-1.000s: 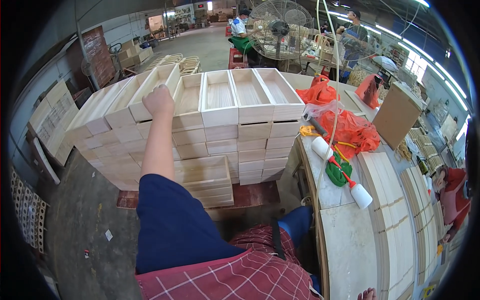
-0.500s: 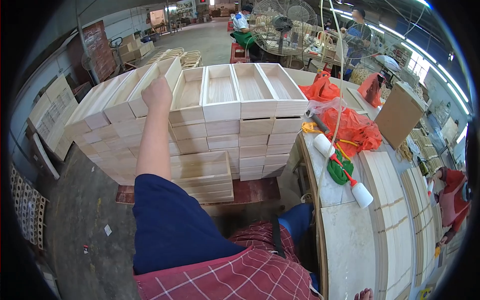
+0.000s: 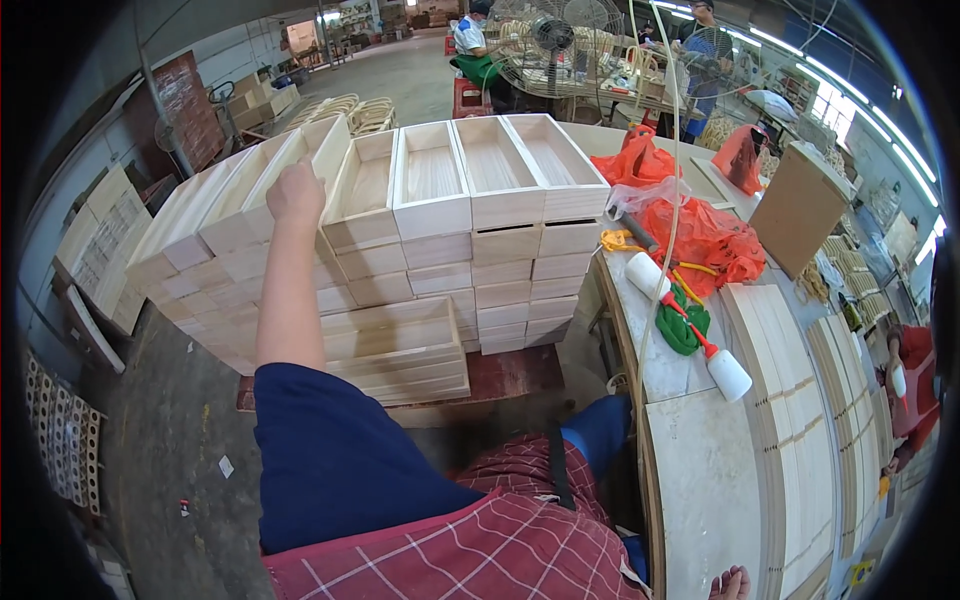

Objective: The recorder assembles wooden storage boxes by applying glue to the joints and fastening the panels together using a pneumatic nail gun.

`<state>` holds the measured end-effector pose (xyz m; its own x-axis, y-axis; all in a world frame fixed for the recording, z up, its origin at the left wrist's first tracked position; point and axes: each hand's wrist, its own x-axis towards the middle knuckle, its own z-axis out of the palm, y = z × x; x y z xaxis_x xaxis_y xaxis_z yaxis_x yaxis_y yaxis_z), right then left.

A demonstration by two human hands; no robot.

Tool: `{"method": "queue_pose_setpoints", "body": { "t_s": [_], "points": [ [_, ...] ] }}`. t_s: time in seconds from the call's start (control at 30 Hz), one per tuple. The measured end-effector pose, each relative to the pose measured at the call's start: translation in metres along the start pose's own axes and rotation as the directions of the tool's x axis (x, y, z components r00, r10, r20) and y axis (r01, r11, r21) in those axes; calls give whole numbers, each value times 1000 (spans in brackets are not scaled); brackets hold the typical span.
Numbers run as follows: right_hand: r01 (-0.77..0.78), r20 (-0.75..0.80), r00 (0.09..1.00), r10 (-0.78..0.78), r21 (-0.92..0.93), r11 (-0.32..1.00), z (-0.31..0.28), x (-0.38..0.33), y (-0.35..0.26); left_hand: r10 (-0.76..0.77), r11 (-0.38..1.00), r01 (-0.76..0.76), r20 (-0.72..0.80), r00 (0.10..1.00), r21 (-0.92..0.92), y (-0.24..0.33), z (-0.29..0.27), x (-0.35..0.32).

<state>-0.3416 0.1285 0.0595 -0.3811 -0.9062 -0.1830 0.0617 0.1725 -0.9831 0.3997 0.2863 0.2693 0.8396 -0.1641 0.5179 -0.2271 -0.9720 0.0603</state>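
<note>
My left hand (image 3: 296, 192) is closed over the near end of a pale wooden box (image 3: 322, 147) in the top layer of a stack. That box is long, narrow and open-topped. To its right stand similar boxes, among them a white-rimmed one (image 3: 432, 205). More boxes (image 3: 175, 240) lie to its left. Below my forearm, a lower pile of boxes (image 3: 400, 345) stands against the front of the stack. At the bottom edge, beside the worktable (image 3: 700, 470), only the fingers of my right hand (image 3: 730, 583) show, loosely bent and apart, with nothing visible in them.
On the table lie white glue bottles (image 3: 730, 374) with red nozzles, a green bundle (image 3: 683, 325), red plastic bags (image 3: 700, 240) and rows of wooden strips (image 3: 785, 420). A cord (image 3: 668, 200) hangs in front. A large fan (image 3: 553, 40) and co-workers are farther back; another person (image 3: 910, 385) is at right.
The whole view has shifted slightly. My left hand stays on the end of the same box, and my right fingers remain at the bottom edge.
</note>
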Motion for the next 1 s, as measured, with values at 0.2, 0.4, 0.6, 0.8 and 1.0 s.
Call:
{"method": "queue_pose_setpoints", "body": {
  "t_s": [0.2,0.4,0.6,0.8,1.0],
  "points": [
    [3,-23,1000,-3,1,1000,-9,8,7,249,861,-437,-533,808,-261,48,-7,-64],
    [-16,-35,999,15,-35,999,8,1,-6,551,388,-765,-536,640,-514,151,-22,-164],
    [54,-166,984,-71,-105,993,-13,-29,11,789,-104,-722,-499,358,-684,242,-1,-256],
    [98,-330,938,-107,-45,994,-44,-39,25,881,-354,-540,-466,81,-764,302,34,-369],
    [155,-343,912,-227,-225,962,-63,-10,14,876,-467,-361,-477,-65,-807,332,40,-454]
  ]
}}
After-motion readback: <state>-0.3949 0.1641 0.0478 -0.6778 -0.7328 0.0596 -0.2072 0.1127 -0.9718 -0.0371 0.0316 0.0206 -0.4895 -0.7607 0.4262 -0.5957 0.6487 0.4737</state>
